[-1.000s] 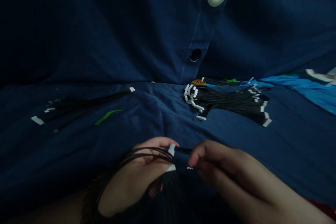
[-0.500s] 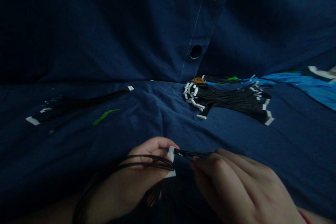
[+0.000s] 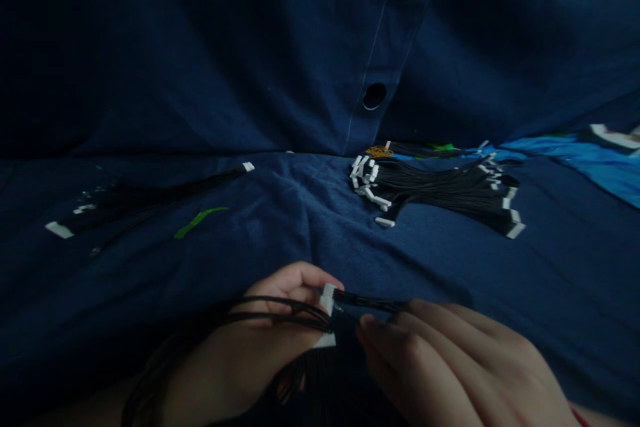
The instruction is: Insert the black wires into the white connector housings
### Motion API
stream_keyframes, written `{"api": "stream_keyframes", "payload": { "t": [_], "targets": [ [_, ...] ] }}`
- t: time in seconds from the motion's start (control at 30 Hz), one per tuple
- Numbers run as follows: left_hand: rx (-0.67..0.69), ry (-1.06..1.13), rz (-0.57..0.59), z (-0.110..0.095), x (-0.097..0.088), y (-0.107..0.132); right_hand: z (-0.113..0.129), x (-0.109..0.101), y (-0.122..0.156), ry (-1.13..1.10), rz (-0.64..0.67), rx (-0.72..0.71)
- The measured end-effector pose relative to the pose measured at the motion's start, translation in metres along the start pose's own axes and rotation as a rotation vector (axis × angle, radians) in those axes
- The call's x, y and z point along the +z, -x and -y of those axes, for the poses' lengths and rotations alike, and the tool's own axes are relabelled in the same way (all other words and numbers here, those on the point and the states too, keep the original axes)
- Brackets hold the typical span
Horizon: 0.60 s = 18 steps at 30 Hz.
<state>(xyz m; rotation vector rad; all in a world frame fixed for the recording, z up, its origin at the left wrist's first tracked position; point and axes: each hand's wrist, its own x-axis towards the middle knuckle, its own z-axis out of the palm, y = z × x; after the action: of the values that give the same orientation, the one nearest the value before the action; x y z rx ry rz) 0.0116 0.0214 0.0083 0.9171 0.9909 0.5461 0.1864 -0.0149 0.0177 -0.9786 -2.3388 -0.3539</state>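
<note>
My left hand [image 3: 270, 327] is closed on a white connector [image 3: 327, 300], with thumb and fingers around it. Black wires [image 3: 290, 303] loop from the connector back over that hand, and more hang below it. My right hand [image 3: 440, 353] pinches a thin black wire [image 3: 353, 315] between thumb and forefinger. The wire's small metal tip is close to the connector's side; whether it touches cannot be made out. Several other black wires [image 3: 370, 299] run from the connector's upper end under the right fingers.
Dark blue cloth [image 3: 300, 227] covers the surface and hangs behind. Left lies a black wire bundle [image 3: 165, 193] with white ends, near a green strip [image 3: 200, 221]. Right is a larger black wire bundle [image 3: 435, 187] with white connectors; blue wires [image 3: 575, 153] lie beyond.
My right thumb and forefinger have shifted slightly left and down, bringing the pinched wire's tip clear of the other wires, beside the connector. My left hand stays nearly still.
</note>
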Motion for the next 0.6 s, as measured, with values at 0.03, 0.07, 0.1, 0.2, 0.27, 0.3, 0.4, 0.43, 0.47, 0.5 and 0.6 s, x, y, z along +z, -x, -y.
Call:
{"api": "stream_keyframes", "payload": {
  "t": [0.03,0.07,0.1,0.2,0.27,0.3,0.4,0.43,0.47,0.5,0.6],
  "targets": [
    [-0.006,-0.007,-0.01,-0.001,0.001,0.001,0.0,0.001,0.0,-0.01,-0.011,-0.004],
    [-0.003,-0.013,-0.015,-0.001,0.002,0.001,0.0,0.001,0.0,-0.017,-0.001,0.011],
    [0.002,-0.016,-0.02,0.0,0.002,0.0,0.0,0.002,0.0,-0.017,0.004,0.016],
    [0.034,0.021,-0.023,0.005,-0.003,-0.005,0.0,0.003,-0.002,0.025,0.015,0.034],
    [0.032,0.085,0.035,0.008,-0.009,-0.01,0.002,0.004,-0.004,0.059,0.02,0.034],
    [0.026,0.122,0.089,0.009,-0.012,-0.013,0.002,0.004,-0.005,0.071,0.009,0.029],
    [0.052,0.222,0.222,0.012,-0.018,-0.017,0.003,0.005,-0.007,0.09,-0.002,0.016],
    [0.065,0.234,0.213,0.012,-0.019,-0.017,0.003,0.005,-0.007,0.093,-0.001,0.016],
    [0.072,0.229,0.183,0.013,-0.018,-0.017,0.003,0.005,-0.007,0.093,0.002,0.017],
    [0.068,0.213,0.142,0.014,-0.016,-0.016,0.003,0.004,-0.007,0.089,0.007,0.019],
    [0.059,0.127,0.058,0.015,-0.009,-0.012,0.002,0.001,-0.005,0.035,0.052,0.025]
  ]
}}
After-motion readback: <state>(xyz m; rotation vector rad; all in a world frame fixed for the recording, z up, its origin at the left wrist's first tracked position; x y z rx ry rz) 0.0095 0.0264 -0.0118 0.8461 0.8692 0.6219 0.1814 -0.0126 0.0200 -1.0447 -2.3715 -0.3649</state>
